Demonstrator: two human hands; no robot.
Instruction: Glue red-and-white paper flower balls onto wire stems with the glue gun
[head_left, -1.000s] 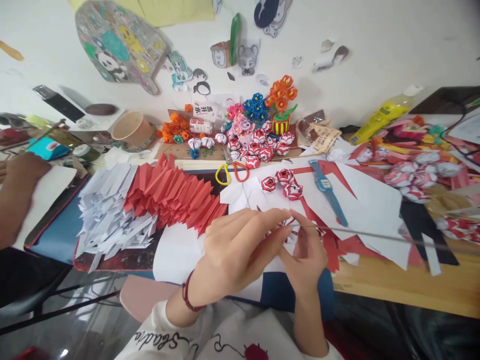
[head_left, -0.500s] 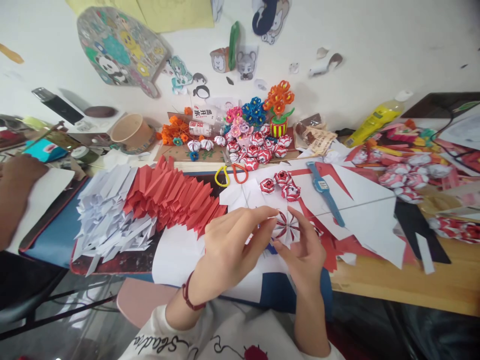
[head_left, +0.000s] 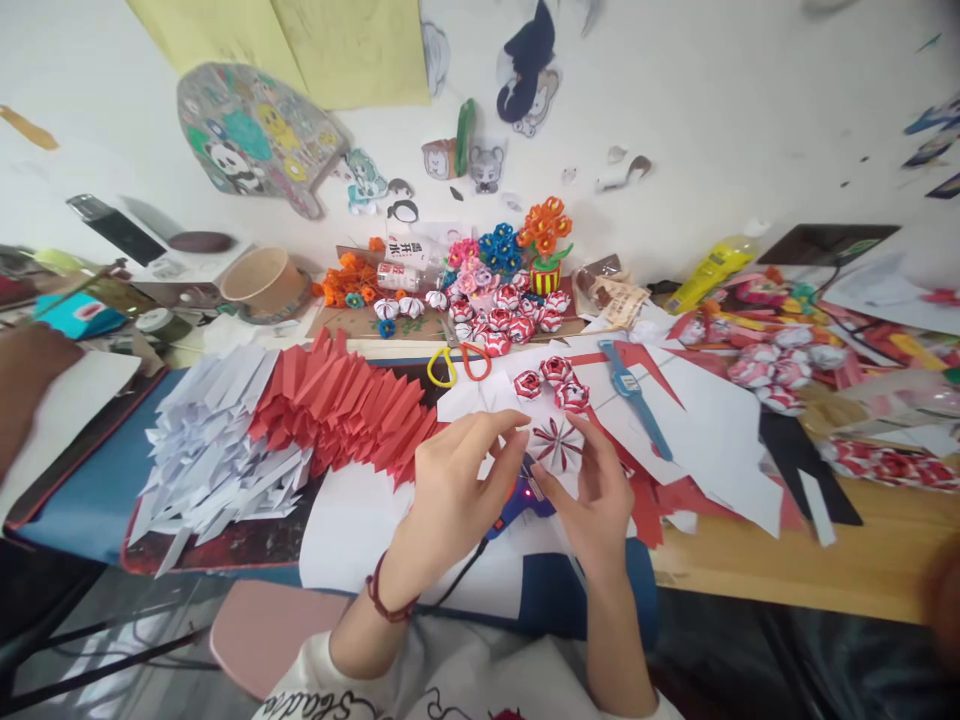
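1. Since the earlier frame: left hand [head_left: 454,475] has drawn slightly away from the white paper flower with dark red radiating stripes [head_left: 556,443]; more of the blue handheld tool with an orange part [head_left: 516,508] now shows below.
2. Left hand: thumb and index finger curve toward each other, tips close together beside the flower's left edge. Cannot tell whether they pinch anything. Dark red cord bracelet [head_left: 379,590] on this wrist.
3. Right hand [head_left: 592,500]: partly open, thumb and fingers spread around the flower's lower and right edges, holding it, striped face visible.
4. Flower position: in front of the person, above the worktable, between the 2 hands. Tool lies beneath, small pink light lit, black cable [head_left: 463,577] running toward the person.
5. Beyond the flower: 3 red-and-white paper roses [head_left: 556,371] close together; light blue wristwatch [head_left: 637,400] to their right.
6. Left of the roses: scissors with 1 yellow and 1 orange handle [head_left: 441,369]; then folded red paper pieces [head_left: 337,405] next to folded white paper pieces [head_left: 206,430].
7. Far left: another person's hand [head_left: 34,365], partly in view.
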